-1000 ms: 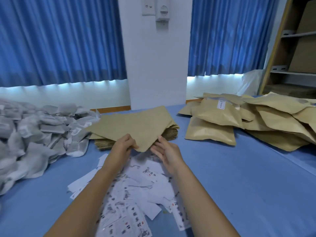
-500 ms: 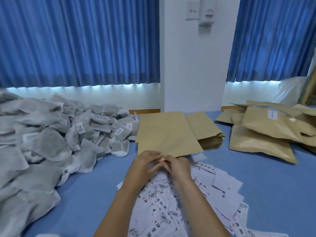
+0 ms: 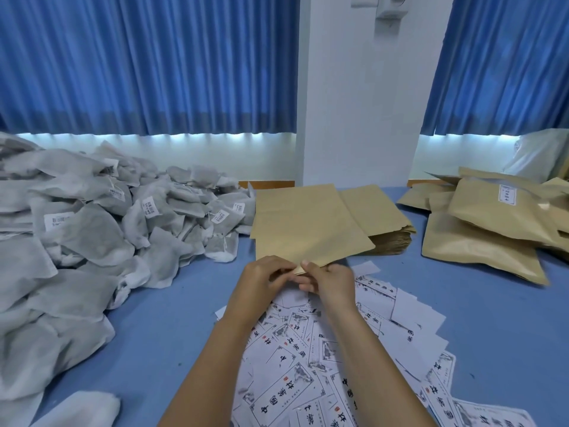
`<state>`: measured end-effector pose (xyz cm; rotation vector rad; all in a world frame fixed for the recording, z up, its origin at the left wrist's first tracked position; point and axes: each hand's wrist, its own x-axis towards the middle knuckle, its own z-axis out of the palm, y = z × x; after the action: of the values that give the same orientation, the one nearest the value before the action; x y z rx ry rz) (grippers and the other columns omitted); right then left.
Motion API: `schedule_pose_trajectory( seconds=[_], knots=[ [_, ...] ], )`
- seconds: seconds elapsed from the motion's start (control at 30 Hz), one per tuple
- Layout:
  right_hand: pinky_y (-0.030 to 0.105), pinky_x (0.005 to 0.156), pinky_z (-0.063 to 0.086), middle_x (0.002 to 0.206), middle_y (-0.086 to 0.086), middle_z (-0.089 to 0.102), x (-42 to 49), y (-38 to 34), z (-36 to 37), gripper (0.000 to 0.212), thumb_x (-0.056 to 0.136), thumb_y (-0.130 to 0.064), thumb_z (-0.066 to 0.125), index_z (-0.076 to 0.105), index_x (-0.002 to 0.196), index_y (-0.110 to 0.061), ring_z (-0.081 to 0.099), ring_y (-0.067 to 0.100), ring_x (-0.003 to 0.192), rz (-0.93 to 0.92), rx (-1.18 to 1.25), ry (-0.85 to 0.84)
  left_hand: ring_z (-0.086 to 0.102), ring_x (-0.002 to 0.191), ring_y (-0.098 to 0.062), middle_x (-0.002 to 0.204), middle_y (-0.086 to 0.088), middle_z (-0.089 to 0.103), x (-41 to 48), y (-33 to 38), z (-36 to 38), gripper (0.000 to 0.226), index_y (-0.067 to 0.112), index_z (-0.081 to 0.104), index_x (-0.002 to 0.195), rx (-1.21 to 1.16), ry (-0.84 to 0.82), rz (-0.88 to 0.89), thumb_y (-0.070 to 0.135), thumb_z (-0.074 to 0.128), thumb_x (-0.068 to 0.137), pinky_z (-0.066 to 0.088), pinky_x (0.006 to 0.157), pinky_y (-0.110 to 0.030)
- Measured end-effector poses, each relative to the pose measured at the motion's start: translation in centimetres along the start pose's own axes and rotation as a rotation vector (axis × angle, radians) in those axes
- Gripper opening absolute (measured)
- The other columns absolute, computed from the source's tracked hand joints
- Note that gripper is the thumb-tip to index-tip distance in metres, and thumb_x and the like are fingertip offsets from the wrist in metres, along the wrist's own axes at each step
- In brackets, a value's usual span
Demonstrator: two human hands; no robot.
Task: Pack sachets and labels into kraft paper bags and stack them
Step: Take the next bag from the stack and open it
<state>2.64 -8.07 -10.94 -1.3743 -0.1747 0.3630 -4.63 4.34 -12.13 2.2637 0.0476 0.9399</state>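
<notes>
Since the earliest frame the bag [image 3: 308, 223] has turned from corner-first to edge-first, and both grips have met at its near edge.

Head view: left grip [image 3: 264, 280] and right grip [image 3: 332, 283] each pinch that edge at centre, side by side, above the labels [image 3: 295, 386] spread at 6 o'clock on the table [image 3: 172, 318]. The bag's far end lies over the bag stack [image 3: 389, 238] at 12 to 1 o'clock. Sachets [image 3: 92, 229] are heaped at 9 to 10 o'clock. Filled bags [image 3: 480, 245] lie piled at 2 o'clock.
</notes>
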Motion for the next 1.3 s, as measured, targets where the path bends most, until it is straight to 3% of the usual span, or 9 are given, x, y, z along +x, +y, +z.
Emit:
schedule_pose_trajectory(
  seconds=[0.17,0.4,0.57,0.67,0.8,0.9,1.13,1.3],
  knots=[
    [0.020,0.056,0.054,0.082,0.026,0.070,0.4,0.0,0.1,0.021,0.084,-0.004,0.069,0.064,0.091,0.015,0.068,0.020,0.057,-0.077,-0.013,-0.043,0.066,0.084,-0.005,0.088,0.007,0.072,-0.1,-0.1,-0.1,0.018,0.014,0.076,0.093,-0.124,0.033,-0.083,0.003,0.072,0.079,0.053,0.080,-0.025],
    [0.022,0.061,0.056,0.081,0.022,0.070,0.8,0.3,0.1,0.012,0.084,0.000,0.068,0.067,0.087,0.011,0.067,0.020,0.058,-0.082,0.016,-0.085,0.066,0.085,-0.008,0.087,0.006,0.073,-0.1,0.1,-0.2,0.015,0.015,0.077,0.090,-0.208,0.044,-0.213,0.004,0.070,0.081,0.052,0.081,-0.027],
    [0.024,0.067,0.057,0.074,0.013,0.070,0.8,0.5,0.2,0.011,0.083,-0.003,0.071,0.064,0.076,0.000,0.067,0.021,0.063,-0.085,0.017,-0.100,0.065,0.079,-0.011,0.085,0.002,0.072,0.0,0.5,-0.2,0.009,0.008,0.076,0.088,-0.019,0.014,-0.105,0.007,0.067,0.086,0.050,0.076,-0.021],
    [0.024,0.070,0.058,0.081,0.016,0.071,0.7,0.5,0.3,0.017,0.082,-0.006,0.073,0.058,0.074,-0.003,0.070,0.022,0.070,-0.036,0.047,-0.097,0.063,0.075,-0.012,0.084,-0.002,0.069,0.0,0.8,0.1,0.009,0.005,0.073,0.087,0.076,0.045,-0.073,0.010,0.065,0.088,0.050,0.073,-0.021],
    [0.022,0.068,0.058,0.094,0.022,0.070,0.6,0.2,0.3,0.017,0.081,-0.004,0.074,0.059,0.085,0.000,0.071,0.028,0.083,0.014,0.113,-0.080,0.061,0.074,-0.014,0.083,-0.004,0.068,0.1,1.2,0.3,0.007,0.004,0.071,0.086,0.091,0.087,-0.053,0.008,0.065,0.088,0.051,0.071,-0.024],
    [0.025,0.076,0.058,0.099,0.022,0.070,0.2,0.1,0.2,0.024,0.081,-0.002,0.073,0.058,0.098,0.005,0.071,0.029,0.091,0.039,0.177,-0.089,0.061,0.073,-0.014,0.082,-0.005,0.068,0.1,1.2,0.3,0.005,0.003,0.071,0.085,0.092,0.098,-0.050,0.006,0.066,0.086,0.051,0.071,-0.024],
    [0.022,0.073,0.057,0.101,0.020,0.071,-0.4,-0.2,-0.1,0.019,0.085,0.001,0.066,0.061,0.102,0.006,0.072,0.025,0.091,0.074,0.293,-0.156,0.060,0.073,-0.019,0.081,-0.008,0.067,0.1,1.3,0.3,0.002,0.000,0.070,0.083,0.133,0.137,-0.007,0.002,0.069,0.083,0.048,0.068,-0.026],
    [0.021,0.063,0.057,0.078,0.018,0.072,-0.1,-0.5,-0.1,0.011,0.090,0.000,0.055,0.062,0.087,0.008,0.072,0.022,0.071,0.115,0.307,-0.085,0.058,0.075,-0.019,0.081,-0.004,0.060,0.2,1.6,0.2,0.004,0.000,0.069,0.085,0.191,0.088,0.054,0.004,0.069,0.082,0.048,0.070,-0.026]
  ],
)
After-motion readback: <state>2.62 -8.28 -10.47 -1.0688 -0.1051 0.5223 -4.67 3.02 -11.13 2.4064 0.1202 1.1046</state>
